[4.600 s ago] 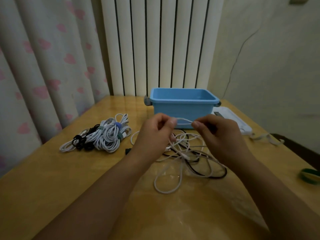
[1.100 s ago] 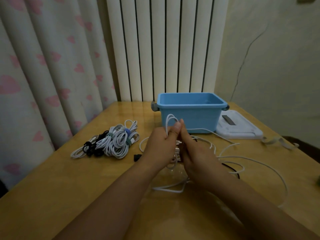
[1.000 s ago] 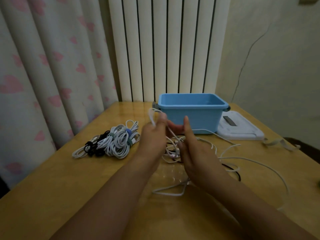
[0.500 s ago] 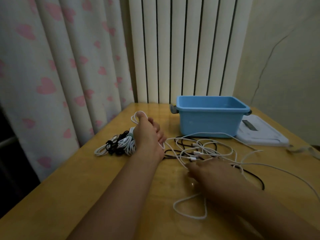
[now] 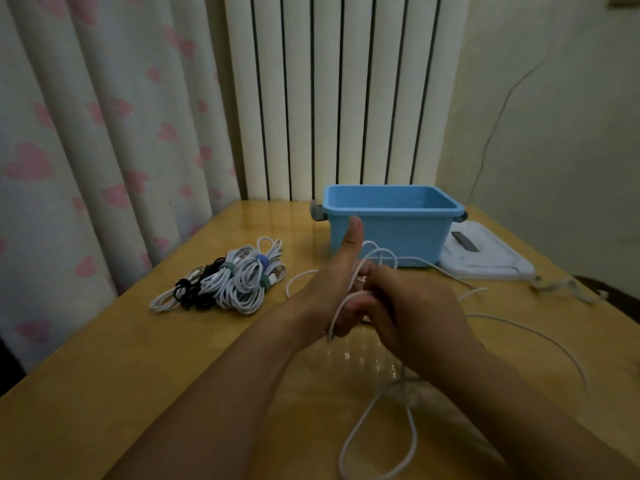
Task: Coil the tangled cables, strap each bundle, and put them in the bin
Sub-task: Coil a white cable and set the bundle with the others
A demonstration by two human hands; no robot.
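Head view: white cable (image 5: 377,441) is gripped by the left hand (image 5: 332,289), thumb raised, and pinched by the right hand (image 5: 412,313) at centre. Blue bin (image 5: 391,233) is seen at 12 o'clock, strapped bundles (image 5: 235,278) at 10 o'clock, on the wooden table (image 5: 104,375) near its curtained left edge.
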